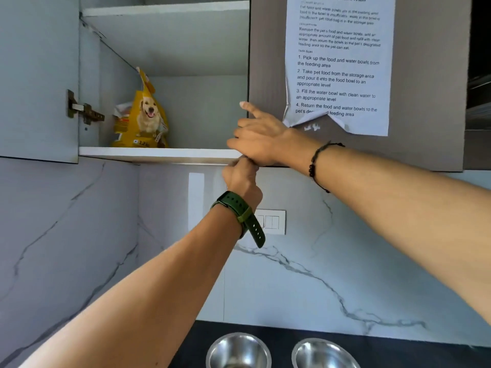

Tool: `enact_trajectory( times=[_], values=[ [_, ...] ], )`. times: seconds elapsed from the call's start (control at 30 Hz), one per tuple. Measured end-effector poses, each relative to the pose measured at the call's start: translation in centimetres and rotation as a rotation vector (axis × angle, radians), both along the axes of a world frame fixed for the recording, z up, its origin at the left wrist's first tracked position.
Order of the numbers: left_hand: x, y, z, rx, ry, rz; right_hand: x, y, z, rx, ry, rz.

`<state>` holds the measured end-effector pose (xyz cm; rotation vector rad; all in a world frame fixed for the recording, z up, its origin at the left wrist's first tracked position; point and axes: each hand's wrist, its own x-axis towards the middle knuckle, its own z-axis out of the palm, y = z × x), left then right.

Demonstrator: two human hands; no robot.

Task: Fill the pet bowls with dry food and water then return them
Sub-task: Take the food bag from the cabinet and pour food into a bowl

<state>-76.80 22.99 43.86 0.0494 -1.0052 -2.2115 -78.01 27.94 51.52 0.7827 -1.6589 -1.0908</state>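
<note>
A yellow dry dog food bag with a dog's picture stands upright on the lower shelf of an open wall cabinet. Two empty steel bowls sit side by side on the dark counter at the bottom. My right hand, a bead bracelet on its wrist, curls its fingers around the left edge of the closed right cabinet door, index finger raised. My left hand, with a green watch, is fisted just below it at the door's bottom corner. Both hands are well to the right of the bag.
The left cabinet door stands swung open, its hinge showing. A printed task sheet is taped to the right door. Marbled wall panels and a white switch plate lie below the cabinet. An upper shelf sits above.
</note>
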Motion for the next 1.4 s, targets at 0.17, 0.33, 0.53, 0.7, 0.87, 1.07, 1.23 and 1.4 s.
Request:
enact_trajectory(
  times=[0.17,0.33,0.53,0.7,0.87,1.07,1.23,1.4],
  values=[
    [4.6,2.6,-0.8,-0.198,0.128,0.026,5.0,3.0,-0.9,0.075,0.154,0.138],
    [8.5,7.6,-1.2,-0.167,0.386,-0.099,8.5,7.5,-2.0,0.124,0.151,0.153],
    [12.8,13.7,-2.4,-0.329,0.499,-0.113,15.3,15.1,-2.4,0.164,0.294,0.239],
    [14.3,18.7,-2.7,-0.761,0.597,-0.043,21.6,22.2,-2.8,0.129,0.331,0.008],
    [14.9,26.2,-1.9,-0.854,0.671,-0.088,24.3,27.9,-2.9,0.162,0.301,-0.263],
    [13.1,33.6,-1.9,-1.081,0.769,0.020,25.3,35.7,-3.9,0.056,0.289,-0.574],
    [10.6,37.8,-1.9,-1.282,0.772,0.206,25.4,40.9,-4.3,0.046,0.272,-0.675],
    [7.9,38.9,-1.5,-1.369,0.712,0.146,24.0,43.8,-5.3,-0.044,0.283,-0.708]
  ],
)
